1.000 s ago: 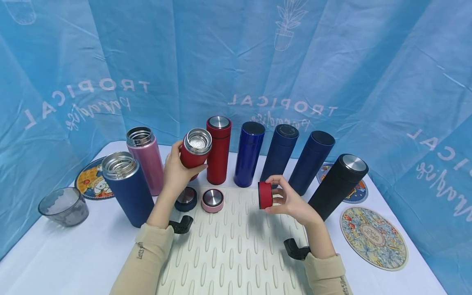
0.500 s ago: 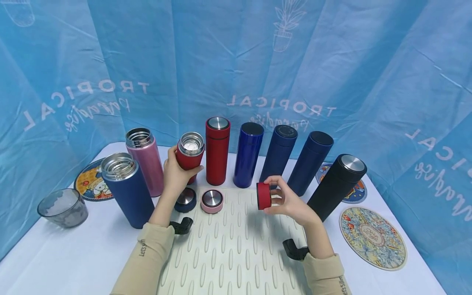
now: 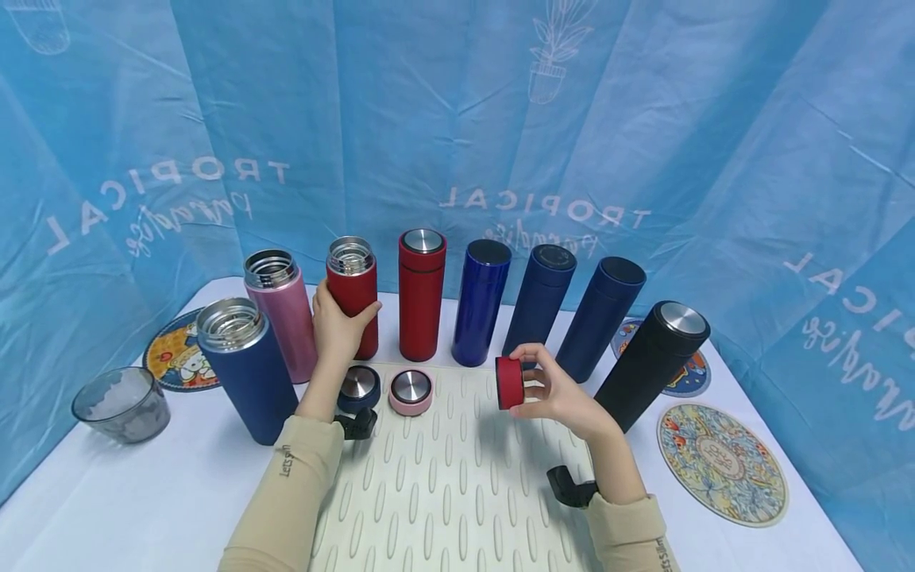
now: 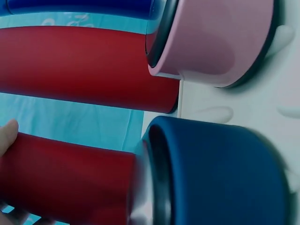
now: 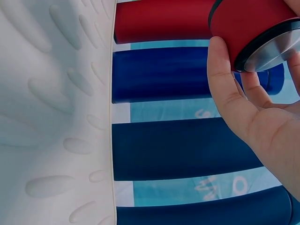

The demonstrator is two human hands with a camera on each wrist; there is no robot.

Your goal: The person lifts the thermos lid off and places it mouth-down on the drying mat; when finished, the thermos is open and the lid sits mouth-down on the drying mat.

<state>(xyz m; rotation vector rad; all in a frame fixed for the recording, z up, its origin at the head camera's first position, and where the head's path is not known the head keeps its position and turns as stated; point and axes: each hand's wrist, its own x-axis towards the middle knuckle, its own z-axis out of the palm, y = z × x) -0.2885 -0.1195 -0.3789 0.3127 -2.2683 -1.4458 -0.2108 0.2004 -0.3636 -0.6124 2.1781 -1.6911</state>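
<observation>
My left hand grips an uncapped red thermos bottle, which stands upright in the row between the pink bottle and a capped red bottle. Its steel mouth faces up. In the left wrist view, a thumb shows against the red body. Over the pale mat, my right hand pinches a red lid on its side. The right wrist view shows the lid's steel top disc and the fingers around its edge. A navy lid and a pink lid lie near my left hand.
An open navy bottle leans in view at left, beside a grey glass bowl. Capped bottles stand to the right: shiny blue, navy, and black. Round coasters lie at both sides. The ribbed mat covers the front middle.
My left hand has moved left and set the open red bottle upright, where before it was tilted towards me. My right hand with the red lid has barely shifted.
</observation>
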